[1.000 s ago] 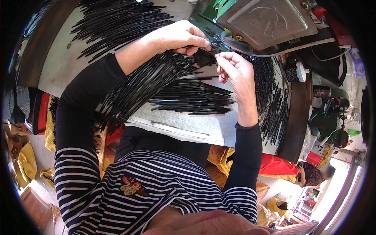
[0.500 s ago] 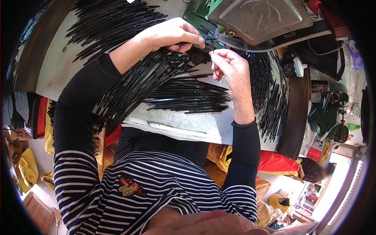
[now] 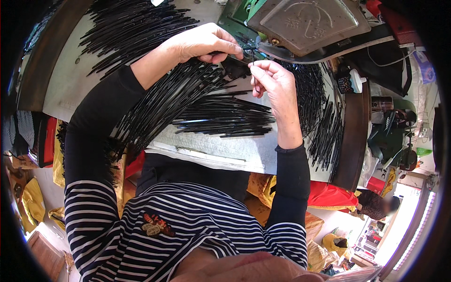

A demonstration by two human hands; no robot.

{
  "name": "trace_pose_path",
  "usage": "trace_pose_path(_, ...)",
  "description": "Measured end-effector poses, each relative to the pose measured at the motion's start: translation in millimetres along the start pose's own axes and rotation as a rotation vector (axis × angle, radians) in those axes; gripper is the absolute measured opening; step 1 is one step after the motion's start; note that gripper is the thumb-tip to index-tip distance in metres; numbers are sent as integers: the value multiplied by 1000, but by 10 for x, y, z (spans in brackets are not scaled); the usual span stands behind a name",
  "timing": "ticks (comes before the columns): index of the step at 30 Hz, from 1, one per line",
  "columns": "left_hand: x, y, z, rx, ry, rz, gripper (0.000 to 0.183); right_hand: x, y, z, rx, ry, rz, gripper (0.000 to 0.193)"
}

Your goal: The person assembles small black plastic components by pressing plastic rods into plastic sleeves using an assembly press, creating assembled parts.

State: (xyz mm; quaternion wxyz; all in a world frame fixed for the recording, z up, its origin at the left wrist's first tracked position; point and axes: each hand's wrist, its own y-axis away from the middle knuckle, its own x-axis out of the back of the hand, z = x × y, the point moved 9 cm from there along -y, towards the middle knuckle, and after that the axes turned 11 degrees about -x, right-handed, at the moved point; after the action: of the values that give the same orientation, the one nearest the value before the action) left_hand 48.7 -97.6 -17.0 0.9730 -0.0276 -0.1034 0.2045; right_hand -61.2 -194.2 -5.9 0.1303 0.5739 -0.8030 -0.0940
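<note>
My left hand (image 3: 206,44) is at the green machine (image 3: 237,21), thumb and forefinger pinched together. What it holds, if anything, is hidden by the fingers and the dark parts behind. Just right of it and a little nearer, my right hand (image 3: 276,83) pinches a thin black rod (image 3: 252,57) that stands up from its fingertips. Dark small parts by the machine meet the rod's top; whether they are joined I cannot tell. Under and around my hands lie heaps of black rods like umbrella ribs: a long bundle (image 3: 174,98), a crosswise bundle (image 3: 225,115) and a far-left pile (image 3: 134,30).
A grey metal cover (image 3: 305,23) with a raised umbrella outline overhangs the work at the far right. More black rods (image 3: 324,127) lie right, inside the table's dark raised edge (image 3: 352,141). A white-lidded cup (image 3: 350,82) stands beyond. Another person (image 3: 376,204) is at far right.
My right hand has shifted slightly left with the black rod, in step with a small shift of the whole view. My left hand keeps its pinch in nearly the same spot.
</note>
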Motion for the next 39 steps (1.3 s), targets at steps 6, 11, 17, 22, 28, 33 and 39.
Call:
trace_pose_path(6,11,-36,-22,-5,-6,-1,34,-8,-4,2,5,-4,-1,16)
trace_pose_path(11,12,-24,12,18,-36,-8,32,-7,6,7,-4,-6,-6,15)
trace_pose_path(17,-25,-27,4,29,-34,-13,31,28,-13,78,-40,-88,-24,17)
trace_pose_path(22,-32,95,92,40,17,65,29,144,-68,92,21,-294,42,20)
trace_pose_path(28,-305,192,329,-11,-26,34,28,403,-171,293,68,-722,71,12)
trace_pose_path(33,-314,229,322,-107,-97,-60,38,180,-91,217,33,-597,66,17)
trace_pose_path(39,559,356,427,-256,-1243,308,21,394,-113,197,122,-619,108,16)
